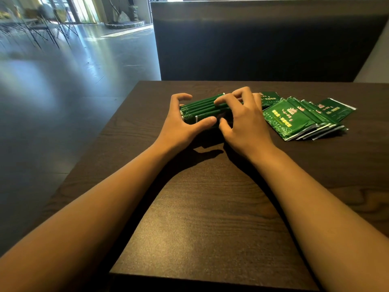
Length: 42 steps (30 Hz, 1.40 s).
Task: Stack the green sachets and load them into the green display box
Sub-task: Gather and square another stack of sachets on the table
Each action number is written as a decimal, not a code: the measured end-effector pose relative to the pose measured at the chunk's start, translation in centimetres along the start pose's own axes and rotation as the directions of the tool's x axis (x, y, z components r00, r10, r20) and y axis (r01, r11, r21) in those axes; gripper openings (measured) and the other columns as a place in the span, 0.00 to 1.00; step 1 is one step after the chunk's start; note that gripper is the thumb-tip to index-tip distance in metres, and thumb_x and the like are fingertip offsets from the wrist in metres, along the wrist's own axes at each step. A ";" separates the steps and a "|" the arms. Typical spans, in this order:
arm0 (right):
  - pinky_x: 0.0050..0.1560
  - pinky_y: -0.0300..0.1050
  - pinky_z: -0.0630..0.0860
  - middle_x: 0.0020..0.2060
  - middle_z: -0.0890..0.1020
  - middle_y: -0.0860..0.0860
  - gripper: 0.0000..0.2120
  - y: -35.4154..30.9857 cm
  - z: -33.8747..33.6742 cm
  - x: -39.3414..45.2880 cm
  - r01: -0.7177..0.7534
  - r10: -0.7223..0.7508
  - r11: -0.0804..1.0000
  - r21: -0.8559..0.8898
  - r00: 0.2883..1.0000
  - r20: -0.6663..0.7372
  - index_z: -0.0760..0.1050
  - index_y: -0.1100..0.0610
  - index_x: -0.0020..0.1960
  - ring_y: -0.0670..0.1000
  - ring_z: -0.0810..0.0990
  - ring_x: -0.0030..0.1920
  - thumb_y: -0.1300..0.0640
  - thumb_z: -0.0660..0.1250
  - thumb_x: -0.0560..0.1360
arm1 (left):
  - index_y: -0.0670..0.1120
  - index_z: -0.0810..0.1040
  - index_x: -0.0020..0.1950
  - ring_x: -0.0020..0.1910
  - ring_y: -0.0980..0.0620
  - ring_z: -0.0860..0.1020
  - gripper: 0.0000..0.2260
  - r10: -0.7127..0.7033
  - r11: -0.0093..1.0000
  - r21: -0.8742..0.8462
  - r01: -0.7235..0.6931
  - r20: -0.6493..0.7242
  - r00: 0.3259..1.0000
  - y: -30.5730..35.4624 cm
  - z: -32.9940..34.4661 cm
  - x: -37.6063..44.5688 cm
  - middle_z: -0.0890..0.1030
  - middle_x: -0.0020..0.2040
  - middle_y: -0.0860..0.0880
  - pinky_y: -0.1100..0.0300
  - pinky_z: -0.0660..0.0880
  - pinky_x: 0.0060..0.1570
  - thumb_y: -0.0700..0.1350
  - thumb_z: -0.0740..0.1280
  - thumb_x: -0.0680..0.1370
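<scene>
Dark woodgrain table [202, 207]: ridged green sachet bundle [202, 107] is gripped by left hand [181, 125] and right hand [244, 121]; glossy loose sachets [299, 119] are fanned at three o'clock.

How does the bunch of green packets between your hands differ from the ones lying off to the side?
The held bundle stands on edge, packed tight, showing only edges; the loose sachets lie flat, fanned out, printed faces up. Both hands, left hand and right hand, grip the bundle; nothing touches the loose ones. Both are green.

The right hand [242, 121] hides the sachet bundle's [202, 107] right end.
</scene>
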State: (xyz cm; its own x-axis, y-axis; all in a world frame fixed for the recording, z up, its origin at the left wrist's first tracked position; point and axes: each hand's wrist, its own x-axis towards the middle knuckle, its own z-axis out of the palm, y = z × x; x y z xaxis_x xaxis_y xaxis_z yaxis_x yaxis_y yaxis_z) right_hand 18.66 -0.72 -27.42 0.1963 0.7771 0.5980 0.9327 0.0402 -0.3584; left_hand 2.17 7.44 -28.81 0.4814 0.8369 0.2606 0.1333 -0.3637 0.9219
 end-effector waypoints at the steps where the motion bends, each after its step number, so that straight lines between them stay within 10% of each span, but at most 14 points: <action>1: 0.52 0.43 0.70 0.60 0.71 0.54 0.18 0.1 0.0 -0.1 -0.010 0.010 1.000 0.015 1.000 0.005 0.76 0.50 0.63 0.54 0.68 0.62 0.59 0.70 0.74 | 0.56 0.64 0.69 0.61 0.50 0.80 0.32 0.005 1.000 0.026 -0.005 -0.001 1.000 -0.2 0.0 0.0 0.76 0.64 0.49 0.50 0.82 0.59 0.50 0.80 0.73; 8: 0.54 0.26 0.67 0.71 0.65 0.54 0.33 -0.3 0.2 -0.2 -0.203 0.196 0.913 0.354 0.979 0.055 0.65 0.50 0.75 0.52 0.71 0.66 0.65 0.68 0.72 | 0.52 0.67 0.67 0.59 0.52 0.81 0.28 0.062 0.993 0.104 -0.054 -0.069 0.996 -0.5 0.0 0.2 0.77 0.61 0.49 0.47 0.83 0.56 0.41 0.78 0.73; 13: 0.67 0.51 0.74 0.74 0.65 0.52 0.43 -0.4 0.5 -0.5 -0.326 0.191 0.828 0.456 0.929 0.317 0.50 0.42 0.80 0.50 0.69 0.69 0.63 0.67 0.74 | 0.52 0.63 0.70 0.59 0.54 0.80 0.33 0.069 0.992 0.108 -0.069 0.010 0.998 -0.1 0.0 0.0 0.76 0.62 0.49 0.63 0.80 0.57 0.41 0.79 0.73; 17: 0.65 0.52 0.76 0.73 0.64 0.52 0.44 -0.4 0.7 -0.7 -0.319 0.158 0.820 0.475 0.924 0.349 0.49 0.40 0.79 0.50 0.70 0.68 0.64 0.67 0.74 | 0.51 0.63 0.72 0.59 0.58 0.77 0.36 0.069 0.990 0.123 -0.069 0.001 0.998 -0.1 -0.1 0.0 0.74 0.62 0.53 0.73 0.75 0.52 0.42 0.80 0.72; 28: 0.62 0.40 0.70 0.75 0.62 0.51 0.38 -0.3 0.6 -0.6 -0.325 0.178 0.823 0.467 0.927 0.331 0.52 0.45 0.80 0.47 0.67 0.68 0.65 0.64 0.77 | 0.52 0.68 0.66 0.59 0.54 0.79 0.30 0.079 0.986 0.154 -0.063 -0.095 0.992 -0.4 0.1 0.0 0.76 0.61 0.50 0.52 0.80 0.60 0.40 0.79 0.71; 34: 0.76 0.58 0.58 0.79 0.60 0.56 0.33 1.0 -0.3 -0.1 -0.347 0.353 0.935 -0.067 0.927 0.126 0.54 0.53 0.81 0.58 0.55 0.78 0.52 0.61 0.80 | 0.53 0.67 0.65 0.58 0.52 0.80 0.29 0.018 0.995 0.105 -0.001 -0.163 0.987 -0.4 0.0 0.1 0.77 0.59 0.50 0.49 0.82 0.58 0.39 0.79 0.72; 42: 0.76 0.68 0.34 0.80 0.49 0.65 0.34 3.4 -0.9 -0.1 -0.367 0.571 0.777 -0.511 0.753 0.328 0.50 0.52 0.82 0.70 0.42 0.79 0.41 0.56 0.81 | 0.53 0.67 0.66 0.58 0.51 0.80 0.29 -0.021 0.997 0.075 0.032 -0.141 0.990 0.0 0.0 0.0 0.77 0.57 0.54 0.48 0.83 0.56 0.38 0.79 0.72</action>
State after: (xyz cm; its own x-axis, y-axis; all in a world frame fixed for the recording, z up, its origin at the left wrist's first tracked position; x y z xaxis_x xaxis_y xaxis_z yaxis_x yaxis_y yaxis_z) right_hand 22.03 -1.24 -28.07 0.5813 0.8136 0.0103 0.8073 -0.5752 -0.1317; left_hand 2.19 7.44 -28.80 0.3520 0.8935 0.2790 0.2131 -0.3667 0.9056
